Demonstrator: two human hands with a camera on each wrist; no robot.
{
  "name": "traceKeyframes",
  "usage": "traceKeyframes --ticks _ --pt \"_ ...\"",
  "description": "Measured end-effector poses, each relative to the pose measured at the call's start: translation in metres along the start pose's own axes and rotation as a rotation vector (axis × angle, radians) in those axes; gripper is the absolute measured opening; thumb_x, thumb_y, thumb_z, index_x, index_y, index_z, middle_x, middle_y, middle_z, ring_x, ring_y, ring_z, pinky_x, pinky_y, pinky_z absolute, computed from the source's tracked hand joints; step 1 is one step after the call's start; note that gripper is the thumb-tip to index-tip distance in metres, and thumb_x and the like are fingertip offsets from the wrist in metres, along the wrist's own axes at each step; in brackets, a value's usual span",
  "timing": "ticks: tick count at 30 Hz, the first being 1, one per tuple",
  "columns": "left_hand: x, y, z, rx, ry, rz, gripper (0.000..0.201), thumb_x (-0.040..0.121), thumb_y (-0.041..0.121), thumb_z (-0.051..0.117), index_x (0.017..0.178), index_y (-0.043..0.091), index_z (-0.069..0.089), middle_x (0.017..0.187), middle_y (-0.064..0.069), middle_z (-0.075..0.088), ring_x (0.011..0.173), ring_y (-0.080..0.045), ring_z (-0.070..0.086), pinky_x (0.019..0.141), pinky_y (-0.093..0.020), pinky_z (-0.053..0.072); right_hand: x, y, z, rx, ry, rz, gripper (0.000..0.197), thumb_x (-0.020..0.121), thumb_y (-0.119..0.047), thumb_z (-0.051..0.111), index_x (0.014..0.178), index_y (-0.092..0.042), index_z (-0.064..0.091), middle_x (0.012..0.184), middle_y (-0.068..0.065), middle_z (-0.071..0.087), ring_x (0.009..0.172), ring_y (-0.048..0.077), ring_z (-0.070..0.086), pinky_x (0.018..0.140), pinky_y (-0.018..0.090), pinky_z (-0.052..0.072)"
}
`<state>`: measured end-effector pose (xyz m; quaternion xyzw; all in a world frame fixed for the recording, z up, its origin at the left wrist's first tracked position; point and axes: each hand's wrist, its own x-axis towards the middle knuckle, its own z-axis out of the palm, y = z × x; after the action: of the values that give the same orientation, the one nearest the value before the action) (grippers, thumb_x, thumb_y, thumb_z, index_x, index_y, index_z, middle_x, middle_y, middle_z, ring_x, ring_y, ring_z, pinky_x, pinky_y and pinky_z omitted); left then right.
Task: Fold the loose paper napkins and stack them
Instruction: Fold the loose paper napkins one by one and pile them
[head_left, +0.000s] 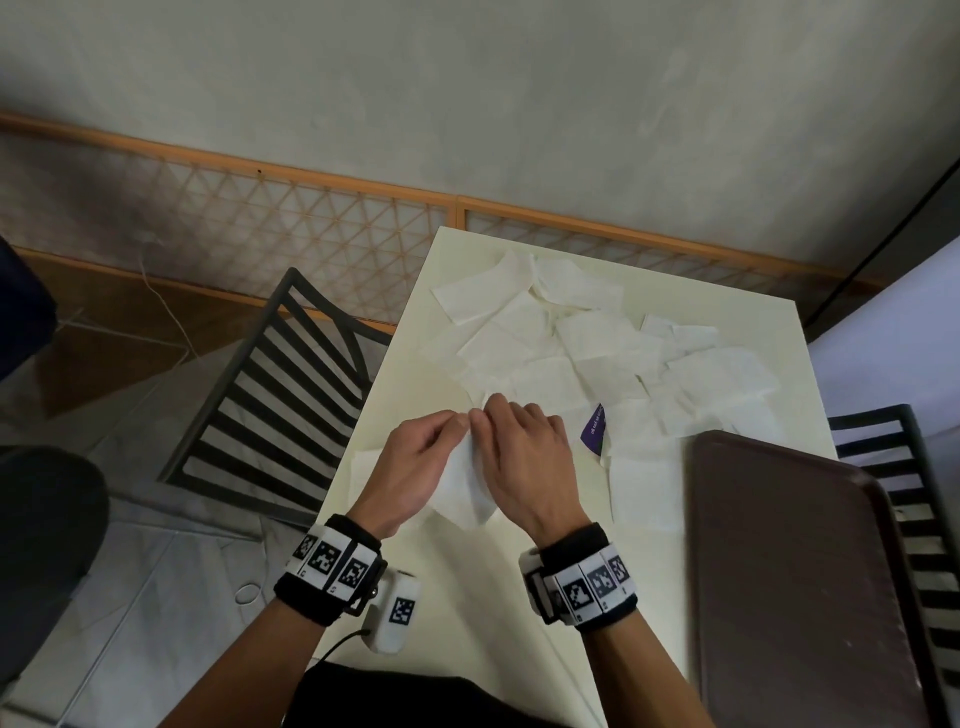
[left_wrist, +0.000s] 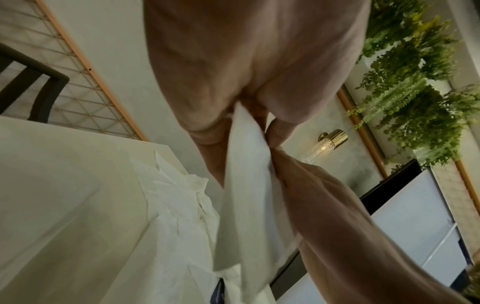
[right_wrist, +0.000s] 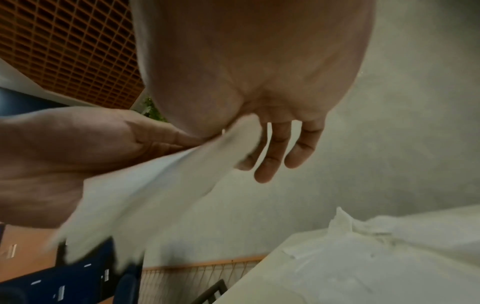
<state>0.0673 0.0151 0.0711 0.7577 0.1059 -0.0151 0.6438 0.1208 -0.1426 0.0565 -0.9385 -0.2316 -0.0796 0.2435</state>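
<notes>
Both hands hold one white paper napkin (head_left: 465, 480) up above the near middle of the cream table (head_left: 395, 332). My left hand (head_left: 415, 462) and right hand (head_left: 524, 457) pinch its top edge side by side, fingertips almost touching. The napkin (left_wrist: 246, 195) hangs down between them, and in the right wrist view the same napkin (right_wrist: 155, 185) droops from thumb and forefinger while the other three fingers (right_wrist: 270, 156) hang loose. A heap of loose napkins (head_left: 587, 353) covers the far half of the table. One flat napkin (head_left: 644, 488) lies right of my hands.
A dark brown tray (head_left: 789, 571) sits at the table's near right. A purple wrapper (head_left: 595, 426) pokes out among the napkins. Black slatted chairs stand at the left (head_left: 280, 395) and the right (head_left: 914, 519). A lattice screen (head_left: 260, 228) runs along the wall behind.
</notes>
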Motion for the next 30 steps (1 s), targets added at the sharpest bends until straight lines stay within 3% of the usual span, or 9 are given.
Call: traceKeyframes --ticks 5,8,13,15,17,19,23,26,30 --pt "-0.009 -0.013 -0.007 0.081 0.145 -0.005 0.046 0.114 0.033 0.051 0.079 0.005 0.041 0.068 0.005 0.030 0.065 -0.012 0.030 0.063 -0.033 0.030 -0.005 0.012 0.027 0.231 -0.118 0.029 0.039 0.113 -0.053 0.032 0.087 -0.025 0.041 0.065 -0.004 0.050 0.062 0.029 0.045 0.064 0.044 0.041" --pt "-0.010 -0.024 -0.017 0.121 0.231 -0.022 0.045 0.114 0.033 0.051 0.082 0.002 0.046 0.067 0.007 0.032 0.064 -0.009 0.032 0.062 -0.030 0.031 -0.003 0.018 0.035 0.383 -0.142 0.122 0.043 0.114 -0.052 0.042 0.078 -0.029 0.035 0.060 -0.007 0.044 0.054 0.018 0.037 0.058 0.041 0.035" --pt "0.020 -0.055 -0.043 0.173 0.391 -0.068 0.039 0.113 0.032 0.053 0.086 0.005 0.058 0.069 -0.006 0.048 0.065 -0.014 0.043 0.065 -0.035 0.040 0.011 0.033 0.042 0.457 -0.113 0.330 0.046 0.115 -0.038 0.049 0.073 -0.026 0.036 0.058 -0.009 0.044 0.052 0.012 0.041 0.054 0.035 0.031" --pt "0.046 -0.068 -0.052 0.233 0.425 -0.085 0.027 0.112 0.029 0.055 0.092 0.013 0.063 0.081 -0.008 0.064 0.075 -0.021 0.058 0.072 -0.040 0.049 0.018 0.047 0.049 0.403 -0.151 0.390 0.037 0.114 -0.039 0.050 0.081 -0.021 0.045 0.066 -0.005 0.055 0.060 0.013 0.051 0.059 0.038 0.045" --pt "0.069 -0.074 -0.058 0.306 0.412 -0.139 0.016 0.112 0.023 0.057 0.114 0.012 0.068 0.105 -0.007 0.074 0.098 -0.026 0.069 0.087 -0.043 0.055 0.023 0.060 0.056 0.321 -0.191 0.442 0.028 0.111 -0.039 0.053 0.093 -0.017 0.052 0.082 0.000 0.065 0.077 0.025 0.063 0.070 0.044 0.056" --pt "0.089 -0.081 -0.060 0.400 0.341 -0.232 0.027 0.110 0.014 0.059 0.136 0.007 0.062 0.128 -0.012 0.072 0.120 -0.031 0.067 0.099 -0.042 0.053 0.026 0.069 0.061 0.242 -0.225 0.507 0.025 0.109 -0.040 0.056 0.105 -0.015 0.054 0.101 0.004 0.066 0.093 0.031 0.067 0.077 0.045 0.056" --pt "0.111 -0.105 -0.067 0.650 0.177 -0.338 0.046 0.102 0.007 0.067 0.146 0.006 0.054 0.142 -0.019 0.061 0.138 -0.038 0.052 0.113 -0.049 0.045 0.023 0.075 0.071 0.063 -0.303 0.638 0.067 0.099 -0.062 0.065 0.133 -0.006 0.047 0.130 0.014 0.057 0.119 0.040 0.063 0.091 0.048 0.055" --pt "0.114 -0.108 -0.069 0.767 0.160 -0.292 0.064 0.097 0.010 0.076 0.154 0.010 0.047 0.153 -0.019 0.049 0.145 -0.040 0.043 0.119 -0.054 0.041 0.018 0.074 0.078 -0.027 -0.365 0.662 0.080 0.090 -0.064 0.076 0.135 -0.005 0.046 0.134 0.015 0.058 0.126 0.039 0.060 0.095 0.047 0.054" --pt "0.111 -0.094 -0.063 0.888 0.167 -0.186 0.083 0.093 0.020 0.083 0.162 0.019 0.037 0.162 -0.016 0.036 0.151 -0.040 0.030 0.121 -0.060 0.037 0.016 0.079 0.087 0.116 -0.332 0.705 0.046 0.095 -0.037 0.078 0.124 -0.008 0.055 0.124 0.014 0.069 0.117 0.038 0.067 0.091 0.044 0.056"
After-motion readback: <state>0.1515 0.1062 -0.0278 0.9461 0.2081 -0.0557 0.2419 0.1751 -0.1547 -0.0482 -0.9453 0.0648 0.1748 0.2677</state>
